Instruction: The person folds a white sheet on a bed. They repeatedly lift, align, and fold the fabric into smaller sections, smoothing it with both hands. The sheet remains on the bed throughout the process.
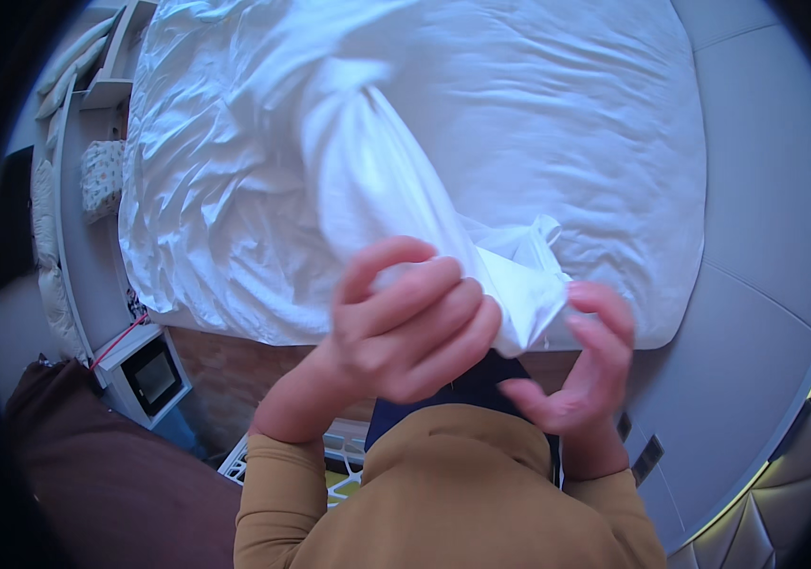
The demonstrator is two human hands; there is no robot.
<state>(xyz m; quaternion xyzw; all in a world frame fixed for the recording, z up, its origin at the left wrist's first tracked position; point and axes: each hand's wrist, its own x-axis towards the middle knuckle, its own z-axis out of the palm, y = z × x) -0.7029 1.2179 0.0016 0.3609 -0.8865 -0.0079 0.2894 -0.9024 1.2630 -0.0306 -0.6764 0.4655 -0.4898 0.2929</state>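
My left hand (412,323) is closed around a bunched part of a white cloth cover (391,171), which runs up over the bed in a long gathered fold. At the right, my right hand (590,355) has its thumb and fingers apart, with the fingertips beside a corner of the cloth; whether they touch it is unclear from the blur. A thin tie or loop of white fabric stands up above that corner. Beneath lies a wrinkled white sheet (576,163) on the mattress.
A padded grey headboard (754,213) borders the bed on the right. Left are shelves (107,94), a patterned bundle (102,178) and a white cabinet with a dark-fronted appliance (155,378). Brown fabric (114,469) hangs at lower left, near a white openwork rack (341,455).
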